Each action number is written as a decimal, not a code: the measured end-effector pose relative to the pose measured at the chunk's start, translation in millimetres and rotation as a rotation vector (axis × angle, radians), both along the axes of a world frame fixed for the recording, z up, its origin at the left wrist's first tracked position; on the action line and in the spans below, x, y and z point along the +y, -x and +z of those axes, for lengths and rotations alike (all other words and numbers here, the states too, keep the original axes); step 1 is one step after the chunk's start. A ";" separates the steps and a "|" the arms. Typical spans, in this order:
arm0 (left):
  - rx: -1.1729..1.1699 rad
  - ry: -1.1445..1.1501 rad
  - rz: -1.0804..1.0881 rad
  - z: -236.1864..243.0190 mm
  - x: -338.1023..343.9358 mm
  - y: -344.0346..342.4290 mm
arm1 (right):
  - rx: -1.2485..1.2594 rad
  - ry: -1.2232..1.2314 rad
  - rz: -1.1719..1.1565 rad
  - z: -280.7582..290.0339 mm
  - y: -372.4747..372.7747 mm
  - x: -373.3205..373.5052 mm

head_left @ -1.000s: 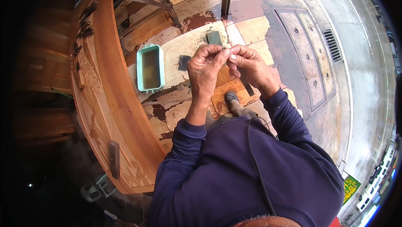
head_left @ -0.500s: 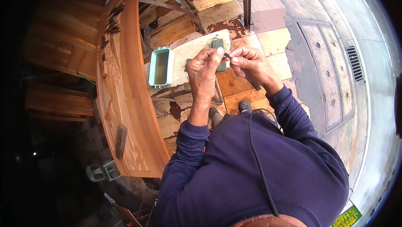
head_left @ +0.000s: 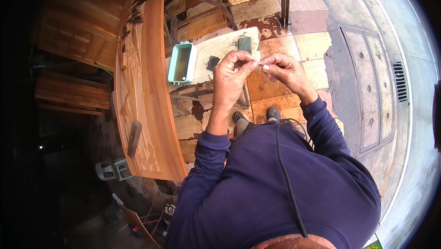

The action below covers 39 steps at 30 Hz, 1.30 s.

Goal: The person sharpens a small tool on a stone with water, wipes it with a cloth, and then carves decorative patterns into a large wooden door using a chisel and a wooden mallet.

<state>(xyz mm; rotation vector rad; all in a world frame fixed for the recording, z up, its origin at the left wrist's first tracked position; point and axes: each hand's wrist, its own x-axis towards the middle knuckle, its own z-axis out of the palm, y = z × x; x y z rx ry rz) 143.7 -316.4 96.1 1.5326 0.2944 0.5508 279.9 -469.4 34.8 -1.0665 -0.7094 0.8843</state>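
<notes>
Small unidentified piece (head_left: 259, 64) stayed pinched between my left hand (head_left: 228, 78) and right hand (head_left: 289, 75), but showed less than before, probably turned.

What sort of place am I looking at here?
Probably a woodcarving workshop, seemingly open to the outdoors: a carved wooden panel with what look like dark hand tools on it, stacked boards beyond, and a drain grate at right.

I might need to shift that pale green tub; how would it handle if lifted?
The tub likely feels heavy for its size, as murky liquid stands in it. Open-topped, it could slosh if tilted. Its straight walls suggest stiffness.
</notes>
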 end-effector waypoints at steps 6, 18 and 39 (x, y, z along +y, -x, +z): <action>0.107 0.010 0.163 -47.5 6.3 -16.9 | 0.065 0.148 -0.152 -18.1 4.9 -14.9; 0.468 -0.820 0.396 -159.3 41.6 -16.8 | 0.200 0.240 -0.343 -58.7 29.6 -34.9; 0.589 -0.339 0.391 -80.9 282.1 167.7 | 0.205 0.255 -0.323 -57.1 74.1 27.2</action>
